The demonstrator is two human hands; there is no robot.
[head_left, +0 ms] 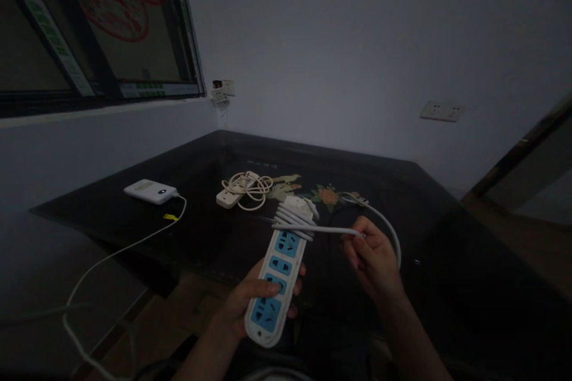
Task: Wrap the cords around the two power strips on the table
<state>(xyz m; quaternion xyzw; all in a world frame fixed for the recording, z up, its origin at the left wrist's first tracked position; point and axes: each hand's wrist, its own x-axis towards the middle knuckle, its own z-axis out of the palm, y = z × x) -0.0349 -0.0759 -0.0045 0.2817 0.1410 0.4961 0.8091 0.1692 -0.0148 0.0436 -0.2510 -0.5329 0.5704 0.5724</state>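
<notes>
A white power strip (290, 260) with blue socket panels is tilted in front of me. My left hand (254, 292) grips its lower half, thumb on top and fingers wrapped underneath. Several turns of its grey-white cord (328, 229) are wound around the strip's far end. From those turns the cord runs taut to the right, where my right hand (373, 256) pinches it. The rest of the cord loops behind the right hand onto the table, ending near a plug (361, 200).
On the black glass table (214, 161) lies a smaller white power strip (230, 197) with its cord bundled on it. At left sits a white power bank (151, 191), its cable (129, 245) hanging over the edge. Wall sockets (442, 111) and a window (98, 24) are beyond.
</notes>
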